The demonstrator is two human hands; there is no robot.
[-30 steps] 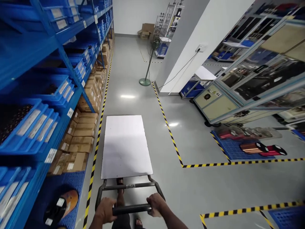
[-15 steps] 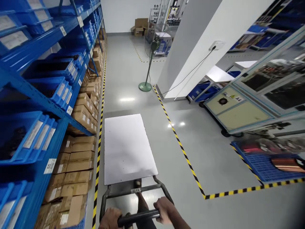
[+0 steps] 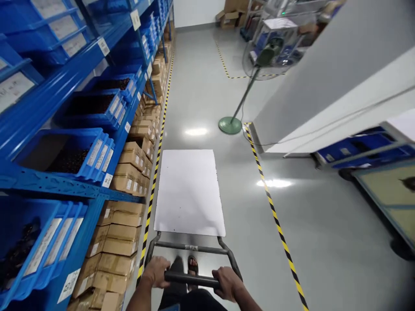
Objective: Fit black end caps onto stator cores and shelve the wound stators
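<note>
Both my hands are wrapped round the dark handlebar (image 3: pixel 192 280) of a push cart. My left hand (image 3: pixel 157 271) grips its left end, and my right hand (image 3: pixel 228 283) grips the right end. Ahead of the handle lies the cart's flat deck (image 3: pixel 189 192), topped with a white sheet that has a few dark specks and a ragged right edge. Bent metal tubes join the handle to the deck, with a small label (image 3: pixel 191 248) on the crossbar. Below the bar, one sandalled foot (image 3: pixel 193 265) shows.
Blue shelving (image 3: pixel 97 190) with blue bins (image 3: pixel 74 151) lines the left, cardboard boxes (image 3: pixel 116 242) beneath. A green stand fan (image 3: pixel 230 125) stands ahead by a white pillar (image 3: pixel 311 86). Yellow-black tape (image 3: pixel 275 220) marks the floor. A wheeled machine cabinet (image 3: pixel 389 203) is at right.
The view has turned right-to-left framing aside, with fan and pillar nearer and further right in view. The cart sits straighter along the aisle. Both hands keep their grip on the handlebar.
</note>
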